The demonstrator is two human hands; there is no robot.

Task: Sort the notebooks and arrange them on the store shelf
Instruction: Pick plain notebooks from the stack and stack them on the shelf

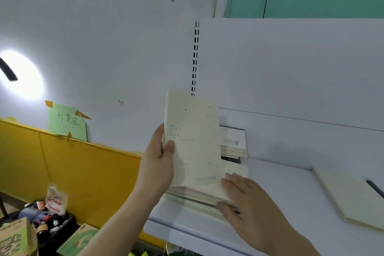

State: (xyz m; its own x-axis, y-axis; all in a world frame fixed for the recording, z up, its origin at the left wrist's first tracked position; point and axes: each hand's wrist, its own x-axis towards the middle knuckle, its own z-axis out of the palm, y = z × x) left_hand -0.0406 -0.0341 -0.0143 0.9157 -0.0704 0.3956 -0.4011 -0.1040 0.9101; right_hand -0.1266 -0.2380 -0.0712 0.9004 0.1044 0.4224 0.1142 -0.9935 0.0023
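Nearest the camera, the right hand (245, 197) lies flat with fingers straight, pressing down on the near end of a stack of pale notebooks (199, 197) that sits on the white store shelf (280, 189). Just to its left, the left hand (159, 158) holds one cream notebook (192, 141) upright, thumb across the front cover and fingers hidden behind it; its lower edge meets the top of the stack, or comes very close to it. Behind the stack, against the shelf's back panel, stands a second small pile of notebooks (233, 143) with a printed cover facing out, and well apart on the right lies a single cream notebook (353, 199) with a dark pen (375, 188) on it.

The step in hand looks like adding the raised notebook to its matching pile. To do it well, the right hand should keep the stack from sliding toward the shelf's front lip while the left hand tips the notebook down — spine to the same side as the ones beneath, corners squared to the pile. The covers look thin and a little flexible, so lowering it flat rather than dropping it should avoid a curled corner. Whether the designs truly match is hard to tell — the print is faint.
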